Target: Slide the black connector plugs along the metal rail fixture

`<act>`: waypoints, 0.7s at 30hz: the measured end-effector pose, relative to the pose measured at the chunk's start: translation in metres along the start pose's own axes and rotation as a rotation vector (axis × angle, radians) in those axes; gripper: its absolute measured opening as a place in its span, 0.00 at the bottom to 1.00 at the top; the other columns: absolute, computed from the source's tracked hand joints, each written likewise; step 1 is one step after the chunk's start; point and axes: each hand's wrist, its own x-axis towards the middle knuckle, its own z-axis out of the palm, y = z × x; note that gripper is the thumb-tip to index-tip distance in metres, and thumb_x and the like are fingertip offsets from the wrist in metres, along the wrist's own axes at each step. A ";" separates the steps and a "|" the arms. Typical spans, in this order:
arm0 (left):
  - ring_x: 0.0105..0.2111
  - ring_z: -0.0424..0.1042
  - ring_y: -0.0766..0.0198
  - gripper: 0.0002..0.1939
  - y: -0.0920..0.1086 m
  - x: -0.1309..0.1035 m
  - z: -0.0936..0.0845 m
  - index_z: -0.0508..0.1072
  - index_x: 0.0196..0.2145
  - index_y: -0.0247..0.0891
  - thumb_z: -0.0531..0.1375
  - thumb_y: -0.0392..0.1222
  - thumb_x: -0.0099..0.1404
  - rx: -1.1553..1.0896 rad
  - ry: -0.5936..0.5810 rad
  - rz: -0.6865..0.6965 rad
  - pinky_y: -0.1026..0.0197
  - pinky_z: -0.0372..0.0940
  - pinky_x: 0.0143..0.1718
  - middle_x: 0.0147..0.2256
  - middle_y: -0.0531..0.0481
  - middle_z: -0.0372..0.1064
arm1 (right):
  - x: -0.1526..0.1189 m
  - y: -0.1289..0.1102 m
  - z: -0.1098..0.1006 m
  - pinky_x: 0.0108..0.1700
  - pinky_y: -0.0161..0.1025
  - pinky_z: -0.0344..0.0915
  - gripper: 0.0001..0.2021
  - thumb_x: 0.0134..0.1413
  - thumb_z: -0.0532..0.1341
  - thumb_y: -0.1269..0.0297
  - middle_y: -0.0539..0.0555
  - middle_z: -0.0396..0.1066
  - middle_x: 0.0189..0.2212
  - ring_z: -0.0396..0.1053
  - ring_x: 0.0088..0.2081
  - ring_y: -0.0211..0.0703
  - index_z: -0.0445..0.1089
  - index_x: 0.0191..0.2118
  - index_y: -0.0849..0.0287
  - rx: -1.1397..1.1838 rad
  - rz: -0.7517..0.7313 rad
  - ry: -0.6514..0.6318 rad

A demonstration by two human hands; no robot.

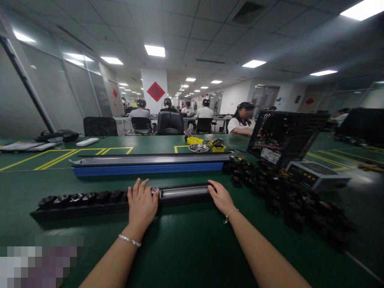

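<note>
A long, narrow black tray (105,210) lies crosswise on the dark green table (186,248), directly in front of the person. A row of small, dark, glossy parts (90,197) fills its left stretch, while a smooth grey channel (184,193) shows bare to the right. The left hand (141,204) is spread over the tray near the end of the row, palm down, its thumb beside a small, shiny piece (156,191); whether it has hold of anything beneath is hidden. The right hand (220,196) is loosely curled, its fingertips at the tray's right end; I cannot tell whether they grip it or merely rest there.

For handling the row, I would judge it best to steady the tray with the right hand and let the left press lightly and evenly, keeping the pieces in line and the fingers off delicate faces.

No brand is legible. The pale label (270,156) inside the open black computer case (261,132) and the yellow marks on the grey metal box (318,174) are too small to read, as is the dark writing on the red diamond-shaped sign (156,92).
</note>
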 end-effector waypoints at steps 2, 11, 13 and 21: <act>0.59 0.48 0.50 0.19 0.000 0.000 0.000 0.72 0.38 0.35 0.47 0.49 0.62 -0.004 0.001 0.008 0.42 0.44 0.58 0.52 0.41 0.63 | 0.001 0.001 -0.001 0.55 0.40 0.55 0.19 0.56 0.49 0.58 0.56 0.65 0.50 0.61 0.52 0.42 0.65 0.50 0.59 0.014 0.001 -0.023; 0.61 0.45 0.50 0.21 0.006 0.000 -0.001 0.71 0.40 0.33 0.48 0.50 0.61 -0.002 -0.005 0.061 0.43 0.43 0.59 0.54 0.40 0.61 | 0.002 0.016 -0.009 0.52 0.45 0.58 0.33 0.42 0.62 0.56 0.58 0.60 0.53 0.63 0.49 0.47 0.57 0.57 0.57 0.185 0.004 -0.179; 0.60 0.46 0.50 0.21 0.008 0.000 -0.003 0.71 0.41 0.32 0.49 0.49 0.61 0.008 -0.016 0.071 0.45 0.46 0.58 0.54 0.40 0.60 | 0.003 0.018 -0.009 0.52 0.45 0.58 0.36 0.40 0.64 0.57 0.58 0.60 0.54 0.62 0.50 0.48 0.55 0.58 0.57 0.192 0.018 -0.193; 0.58 0.52 0.53 0.20 0.014 -0.001 -0.006 0.71 0.43 0.35 0.48 0.47 0.61 0.014 -0.056 0.082 0.48 0.55 0.53 0.55 0.45 0.61 | 0.003 0.017 -0.010 0.53 0.45 0.57 0.37 0.39 0.65 0.57 0.58 0.59 0.55 0.61 0.51 0.49 0.55 0.58 0.57 0.194 0.054 -0.211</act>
